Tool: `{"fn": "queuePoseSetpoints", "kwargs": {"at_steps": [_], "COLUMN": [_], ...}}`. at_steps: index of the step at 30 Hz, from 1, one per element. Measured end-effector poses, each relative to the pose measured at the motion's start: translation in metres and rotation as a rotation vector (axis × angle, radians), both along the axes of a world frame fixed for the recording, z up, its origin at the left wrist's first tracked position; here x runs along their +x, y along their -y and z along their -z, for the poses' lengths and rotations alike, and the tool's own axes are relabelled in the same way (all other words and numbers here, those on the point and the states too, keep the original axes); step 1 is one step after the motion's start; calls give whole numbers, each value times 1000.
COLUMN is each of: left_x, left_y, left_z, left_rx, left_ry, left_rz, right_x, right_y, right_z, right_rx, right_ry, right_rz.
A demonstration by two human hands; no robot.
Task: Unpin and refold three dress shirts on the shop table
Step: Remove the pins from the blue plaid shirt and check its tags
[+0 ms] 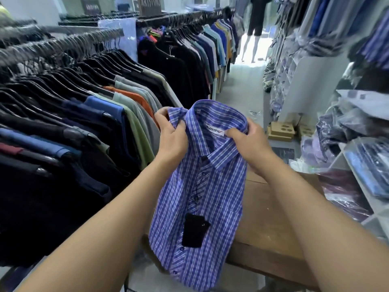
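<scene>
While I hold the shirt (200,197) up at frame centre, over the surface (263,218) edge, left hand (171,135) pinches one collar side and right hand (250,142) clamps the other; I reckon that hangs the front flat for pin-hunting.

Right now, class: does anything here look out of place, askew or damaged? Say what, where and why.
Nothing looks damaged. The black tag dangles tilted on the blue checked shirt, which the left hand and right hand grip at the collar, off the table. On the right, bagged shirts lie heaped untidily.
</scene>
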State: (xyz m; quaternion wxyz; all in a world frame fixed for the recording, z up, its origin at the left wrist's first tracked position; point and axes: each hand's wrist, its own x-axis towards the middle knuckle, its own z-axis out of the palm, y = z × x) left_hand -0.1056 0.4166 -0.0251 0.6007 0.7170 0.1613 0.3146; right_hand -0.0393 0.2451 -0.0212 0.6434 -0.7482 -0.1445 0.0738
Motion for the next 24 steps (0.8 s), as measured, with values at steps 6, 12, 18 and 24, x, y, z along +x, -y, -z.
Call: {"fn": "queuePoseSetpoints", "kwargs": {"at_steps": [6,12,18,24], "left_x": [6,26,64,89], "left_y": [7,-1,-25,-47], "left_z": [-18,-49,-58,-48], "left_rx": [299,299,517,486], "left_ry": [52,62,34,128], "left_rz": [22,302,372,467], "right_x": [12,24,36,39], "right_y": [-5,-12,-19,-28], "right_z": [-34,-56,-69,-75], "right_rx": [287,359,174,-13], "right_ry": [-130,-114,116,263], "right_rz": [-65,-102,95,229]}}
